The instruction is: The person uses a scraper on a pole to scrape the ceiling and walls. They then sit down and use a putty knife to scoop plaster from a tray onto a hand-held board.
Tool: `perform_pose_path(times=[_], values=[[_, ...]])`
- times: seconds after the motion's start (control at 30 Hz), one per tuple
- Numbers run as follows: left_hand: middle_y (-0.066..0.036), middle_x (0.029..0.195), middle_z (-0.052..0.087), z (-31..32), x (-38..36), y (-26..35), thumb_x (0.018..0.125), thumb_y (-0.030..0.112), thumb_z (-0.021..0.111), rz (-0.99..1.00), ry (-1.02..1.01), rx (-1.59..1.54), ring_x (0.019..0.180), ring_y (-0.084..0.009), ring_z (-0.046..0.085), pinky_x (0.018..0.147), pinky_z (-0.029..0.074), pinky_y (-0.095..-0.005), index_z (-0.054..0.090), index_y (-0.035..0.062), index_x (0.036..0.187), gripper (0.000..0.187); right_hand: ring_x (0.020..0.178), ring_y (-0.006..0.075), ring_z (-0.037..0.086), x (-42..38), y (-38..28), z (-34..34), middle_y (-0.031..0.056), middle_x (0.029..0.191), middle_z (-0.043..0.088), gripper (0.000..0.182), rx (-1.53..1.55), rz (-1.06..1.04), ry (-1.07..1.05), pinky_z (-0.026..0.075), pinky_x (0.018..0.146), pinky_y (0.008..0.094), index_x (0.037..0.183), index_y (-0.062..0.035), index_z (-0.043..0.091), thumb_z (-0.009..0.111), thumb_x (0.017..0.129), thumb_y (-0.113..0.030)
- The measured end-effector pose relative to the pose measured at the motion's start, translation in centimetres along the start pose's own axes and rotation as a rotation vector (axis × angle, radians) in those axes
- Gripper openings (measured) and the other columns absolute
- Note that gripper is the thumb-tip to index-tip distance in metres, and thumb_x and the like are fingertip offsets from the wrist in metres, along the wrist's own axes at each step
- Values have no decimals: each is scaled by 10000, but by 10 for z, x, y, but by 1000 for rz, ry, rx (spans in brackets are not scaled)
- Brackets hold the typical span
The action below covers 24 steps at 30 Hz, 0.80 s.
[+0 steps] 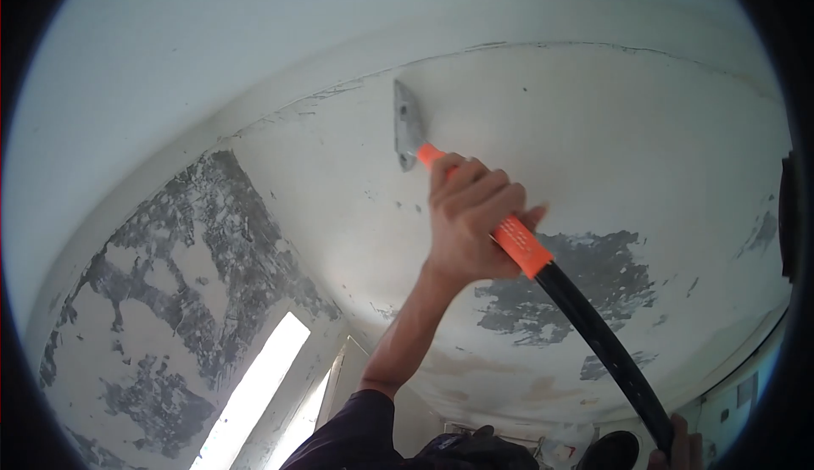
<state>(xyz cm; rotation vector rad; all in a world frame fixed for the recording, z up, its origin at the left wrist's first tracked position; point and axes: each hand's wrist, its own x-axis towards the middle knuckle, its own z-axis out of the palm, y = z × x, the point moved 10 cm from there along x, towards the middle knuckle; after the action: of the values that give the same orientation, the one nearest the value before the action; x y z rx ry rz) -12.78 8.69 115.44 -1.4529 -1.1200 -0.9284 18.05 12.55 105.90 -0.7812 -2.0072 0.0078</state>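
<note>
A long-handled scraper (514,231) reaches up to the pale wall, its metal blade head (407,127) at or very near the plaster. An orange sleeve covers the upper handle, and the lower part is black. My left hand (475,211) is closed around the orange part, below the blade. At the lower right edge, my right hand (682,446) is wrapped around the black end of the handle; only some of its fingers show. A dark sleeve (356,428) covers my left upper arm.
Rough grey patches (568,288) show on the wall behind the handle. The left wall (195,258) is heavily mottled, with a bright narrow window (254,394) low in it. A cracked seam (492,46) runs along the top beneath the pale ceiling (254,29).
</note>
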Motion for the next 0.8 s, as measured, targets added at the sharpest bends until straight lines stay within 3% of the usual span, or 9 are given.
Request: perform_pose_path(times=[0.17,0.23,0.37,0.63,0.73,0.8], values=[[6,532,430,-11,-2,-18,644,215,801,-15,-37,116,566,-203,412,719,322,-350,450,134,562,369,526,216,532,4,0,15,93,740,627,348,70,-14,-44,381,468,342,1130,-51,755,594,1022,-340],[3,534,435,-5,-4,-10,633,211,806,-20,-57,29,561,-204,397,713,317,-351,444,133,562,377,519,198,517,1,2,6,86,735,623,321,47,14,-43,370,465,334,1130,-62,758,614,1012,-324],[4,539,425,-17,-3,-32,604,184,802,-14,-63,92,573,-204,396,720,312,-354,444,134,567,363,517,206,512,8,-15,19,94,729,609,301,25,-44,-5,360,461,335,1137,-74,761,627,1004,-309],[4,541,427,-23,-11,-29,593,181,801,-23,-124,78,566,-204,374,733,308,-353,433,135,571,371,488,208,484,1,-16,18,94,696,598,331,85,66,-58,356,452,349,1144,-59,755,617,1011,-328],[6,542,432,-25,-11,-35,591,190,814,-36,-111,100,561,-203,373,729,308,-352,430,135,571,388,482,194,462,2,-19,23,83,696,597,346,124,-4,-10,338,448,339,1148,-55,755,614,1012,-340],[7,539,432,-24,-11,-28,594,191,817,-24,-120,71,562,-202,375,728,307,-352,429,134,572,393,485,186,468,-6,-15,22,86,700,601,353,93,21,-79,349,448,337,1149,-56,756,614,1011,-348]])
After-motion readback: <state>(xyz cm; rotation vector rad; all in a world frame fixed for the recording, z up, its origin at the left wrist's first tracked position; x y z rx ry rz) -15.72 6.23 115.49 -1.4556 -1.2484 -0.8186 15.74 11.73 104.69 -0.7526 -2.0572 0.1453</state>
